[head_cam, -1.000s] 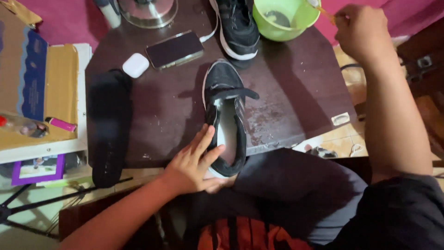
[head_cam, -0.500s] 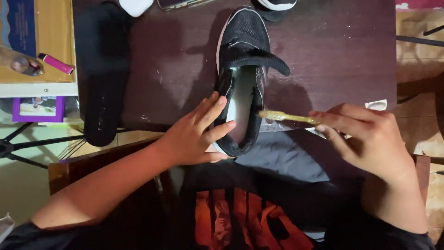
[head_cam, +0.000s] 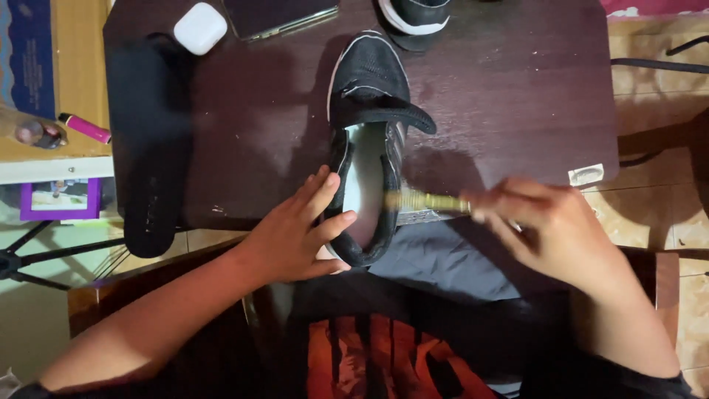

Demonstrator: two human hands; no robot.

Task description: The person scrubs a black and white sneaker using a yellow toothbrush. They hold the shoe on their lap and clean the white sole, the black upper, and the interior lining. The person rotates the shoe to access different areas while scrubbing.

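Pinning the black low-cut fabric sneaker with the white sole edge (head_cam: 367, 148) against the near edge of the dark wooden table (head_cam: 517, 96), my left hand (head_cam: 295, 233) lies flat with fingers spread wide along the shoe's left side and heel, which I judge keeps it from sliding while the inside is worked on. The sneaker points toward the far side, its tongue flap folded back to the right so the pale inner lining lies open. My right hand (head_cam: 550, 229) pinches the handle of a thin yellowish brush-like stick (head_cam: 425, 201), blurred in the frame, its tip at the shoe's right rim. The long black insole (head_cam: 148, 140) lies apart at the left, presumably taken out to bare the inside. A white rounded earbud case (head_cam: 199, 28) sits at the far left.
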